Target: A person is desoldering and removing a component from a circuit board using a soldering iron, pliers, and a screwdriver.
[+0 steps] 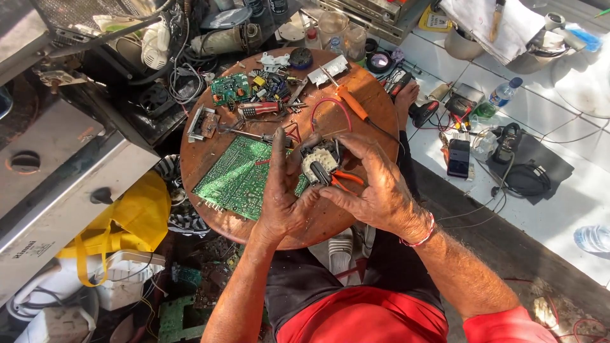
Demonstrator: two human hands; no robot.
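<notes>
Both hands meet over a round wooden table (356, 95). My left hand (283, 190) and my right hand (372, 181) together hold a small round cream-coloured switch part (318, 162) with dark contacts, fingers curled around it. Orange-handled pliers (340, 180) lie just under my right fingers. A large green circuit board (238, 178) lies flat on the table, partly under my left hand. A red wire (330, 105) loops over the table behind the hands.
A smaller green circuit board (230, 89), a red-handled tool (260, 109), an orange-handled screwdriver (351, 103) and small parts lie at the table's far side. A phone (459, 157), a plastic bottle (501, 96) and cables sit on the tiled floor to the right. A yellow bag (136, 216) is at the left.
</notes>
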